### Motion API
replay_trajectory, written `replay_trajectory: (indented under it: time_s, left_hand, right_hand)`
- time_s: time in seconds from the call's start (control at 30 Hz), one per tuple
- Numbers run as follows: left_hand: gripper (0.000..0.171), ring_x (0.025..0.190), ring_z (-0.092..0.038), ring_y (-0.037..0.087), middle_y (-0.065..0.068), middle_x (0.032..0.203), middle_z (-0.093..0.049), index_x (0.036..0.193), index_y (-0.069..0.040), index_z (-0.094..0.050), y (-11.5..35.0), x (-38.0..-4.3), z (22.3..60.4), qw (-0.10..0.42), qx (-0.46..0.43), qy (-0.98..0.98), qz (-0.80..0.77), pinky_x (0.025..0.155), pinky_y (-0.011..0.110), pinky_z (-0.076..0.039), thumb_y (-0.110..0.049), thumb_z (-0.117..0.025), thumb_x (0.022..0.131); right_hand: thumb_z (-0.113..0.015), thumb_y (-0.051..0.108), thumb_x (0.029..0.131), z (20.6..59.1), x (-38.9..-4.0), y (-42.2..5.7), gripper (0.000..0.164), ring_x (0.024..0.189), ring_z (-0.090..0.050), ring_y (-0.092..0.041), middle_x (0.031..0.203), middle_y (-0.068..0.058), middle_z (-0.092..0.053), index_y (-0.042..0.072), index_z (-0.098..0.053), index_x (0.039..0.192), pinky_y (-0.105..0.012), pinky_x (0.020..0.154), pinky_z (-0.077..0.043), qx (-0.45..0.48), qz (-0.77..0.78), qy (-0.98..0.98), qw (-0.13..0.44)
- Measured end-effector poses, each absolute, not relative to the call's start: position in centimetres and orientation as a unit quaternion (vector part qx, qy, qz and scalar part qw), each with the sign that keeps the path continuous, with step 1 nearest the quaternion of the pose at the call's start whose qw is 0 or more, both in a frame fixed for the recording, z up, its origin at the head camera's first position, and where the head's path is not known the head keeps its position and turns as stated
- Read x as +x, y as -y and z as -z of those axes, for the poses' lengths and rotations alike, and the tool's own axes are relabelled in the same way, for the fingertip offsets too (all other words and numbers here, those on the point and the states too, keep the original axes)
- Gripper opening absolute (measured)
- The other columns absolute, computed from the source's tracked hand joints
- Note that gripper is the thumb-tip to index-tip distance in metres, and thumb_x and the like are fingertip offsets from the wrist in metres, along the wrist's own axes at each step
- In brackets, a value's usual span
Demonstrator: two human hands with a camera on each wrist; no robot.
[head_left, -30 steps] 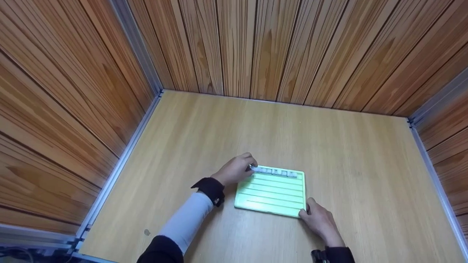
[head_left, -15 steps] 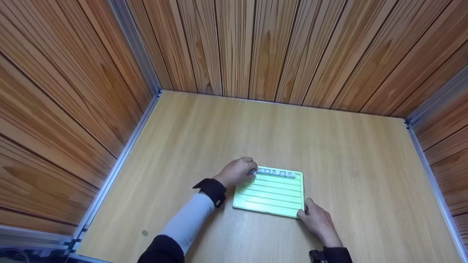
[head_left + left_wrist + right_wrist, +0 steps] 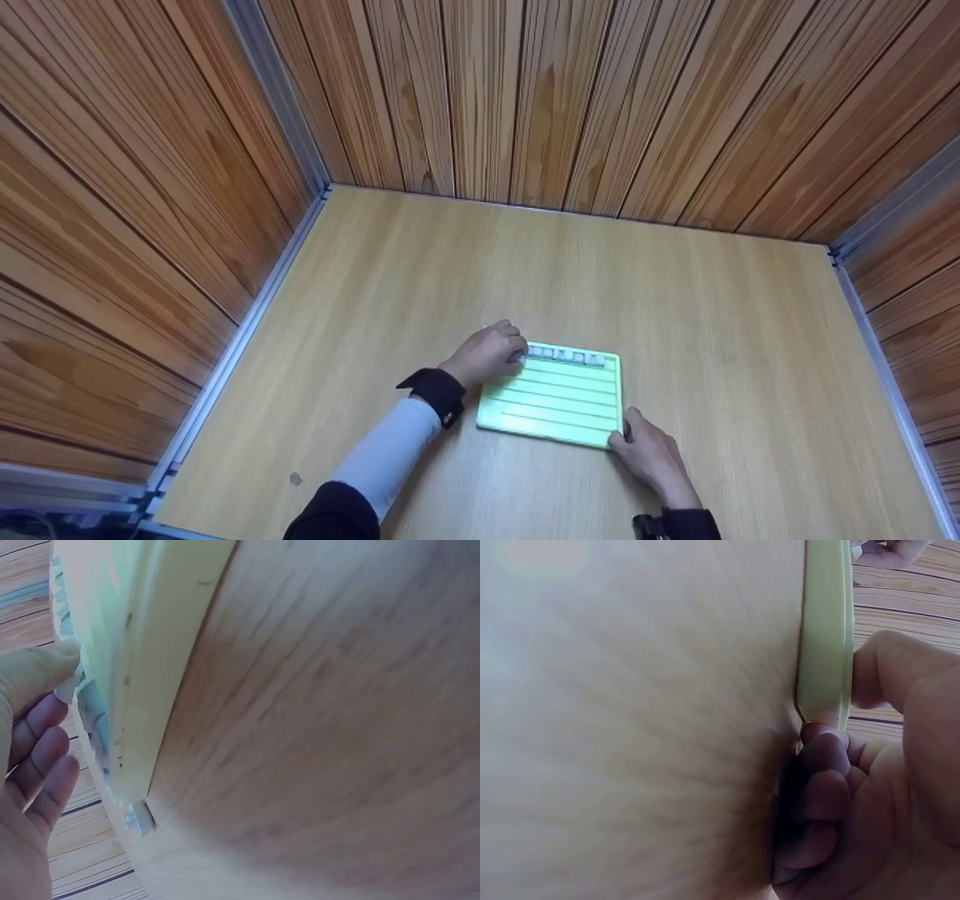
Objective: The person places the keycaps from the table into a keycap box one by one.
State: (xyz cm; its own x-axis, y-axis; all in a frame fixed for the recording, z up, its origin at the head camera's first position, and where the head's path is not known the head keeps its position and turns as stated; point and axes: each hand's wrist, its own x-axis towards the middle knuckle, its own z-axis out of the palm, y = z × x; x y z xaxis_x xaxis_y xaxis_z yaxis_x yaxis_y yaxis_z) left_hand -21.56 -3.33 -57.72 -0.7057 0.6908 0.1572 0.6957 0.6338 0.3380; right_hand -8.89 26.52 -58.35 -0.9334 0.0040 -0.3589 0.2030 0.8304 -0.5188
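A light green tray (image 3: 555,405) with raised parallel ridges lies on the table. Small whitish blocks (image 3: 566,355) stand in a row along its far groove. At the left end of that row is my left hand (image 3: 486,355), its fingers covering the tray's far left corner. The left wrist view has the thumb and forefinger pinching a small pale block (image 3: 67,688) close to the others. My right hand (image 3: 651,453) grips the tray's near right corner, thumb on the rim and the other fingers curled against the side, as the right wrist view shows.
One loose small block (image 3: 139,819) sits on the table beside the tray's end in the left wrist view. Wood-panelled walls (image 3: 540,97) enclose the table (image 3: 735,360) at the back and both sides, with metal rails along the edges. A dark spot (image 3: 295,478) marks the table's near left.
My left hand has come slightly nearer to me at the row's left end, and the block at its fingertips has turned less visible. The right hand keeps its grip on the tray's corner.
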Motion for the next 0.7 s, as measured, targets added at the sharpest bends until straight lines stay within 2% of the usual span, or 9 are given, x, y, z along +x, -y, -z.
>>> replay_trajectory:
  time_s: [0.33,0.57,0.7]
  left_hand:
    - [0.010,0.086,-0.052,0.014,-0.004,0.091,-0.067,0.096,-0.014,-0.076,3.4,-21.6,58.2,0.028,-0.386,0.906,0.170,0.076,0.028,-0.045,-0.019,-0.077,0.087]
    - [0.011,0.085,-0.053,0.016,-0.005,0.089,-0.067,0.094,-0.017,-0.075,3.2,-21.8,58.4,0.015,-0.365,0.918,0.155,0.075,0.030,-0.043,-0.019,-0.079,0.084]
    - [0.008,0.085,-0.051,0.014,-0.005,0.088,-0.064,0.092,-0.016,-0.074,3.1,-21.3,58.0,0.031,-0.366,0.915,0.167,0.074,0.029,-0.040,-0.021,-0.076,0.085]
  right_hand:
    - [-0.060,0.018,0.091,58.3,-8.8,-26.5,0.018,0.064,-0.039,-0.017,0.072,0.001,-0.040,0.012,-0.044,0.086,-0.029,0.057,-0.027,0.048,0.283,-0.943,0.166]
    - [-0.062,0.019,0.091,59.0,-9.2,-26.9,0.018,0.066,-0.043,-0.020,0.074,-0.002,-0.043,0.010,-0.046,0.088,-0.032,0.057,-0.030,0.054,0.297,-0.936,0.182]
    - [-0.058,0.019,0.094,57.3,-8.6,-26.6,0.018,0.065,-0.041,-0.019,0.073,-0.001,-0.040,0.009,-0.044,0.088,-0.030,0.057,-0.028,0.019,0.310,-0.936,0.165]
